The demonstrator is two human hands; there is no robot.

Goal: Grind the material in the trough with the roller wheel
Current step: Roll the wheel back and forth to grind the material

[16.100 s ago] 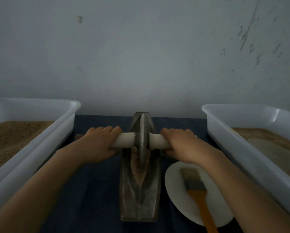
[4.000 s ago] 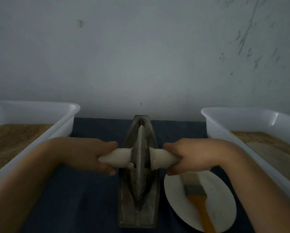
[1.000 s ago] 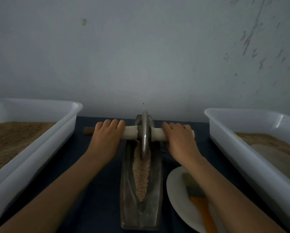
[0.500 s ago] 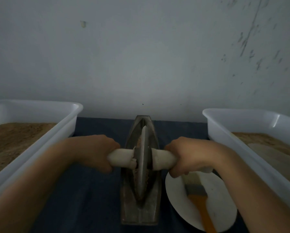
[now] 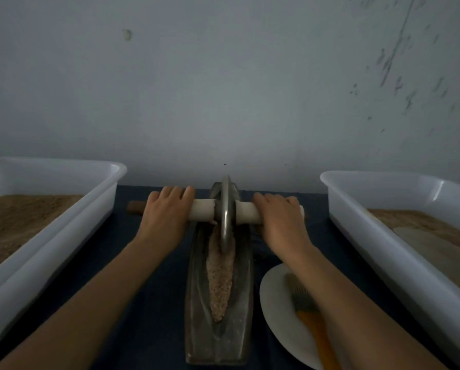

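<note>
Head view: left hand [image 5: 167,214] and right hand [image 5: 279,217] are gripping the roller wheel [image 5: 225,209] axle at the trough's [image 5: 197,303] far end; keeping pressure even should crush the material [image 5: 219,279].

Both hands have pushed the roller wheel [image 5: 225,209] to the trough's [image 5: 197,303] far end.

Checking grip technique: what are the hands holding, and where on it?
The roller wheel by its axle: left hand and right hand each lie on a handle either side of the disc.
</note>
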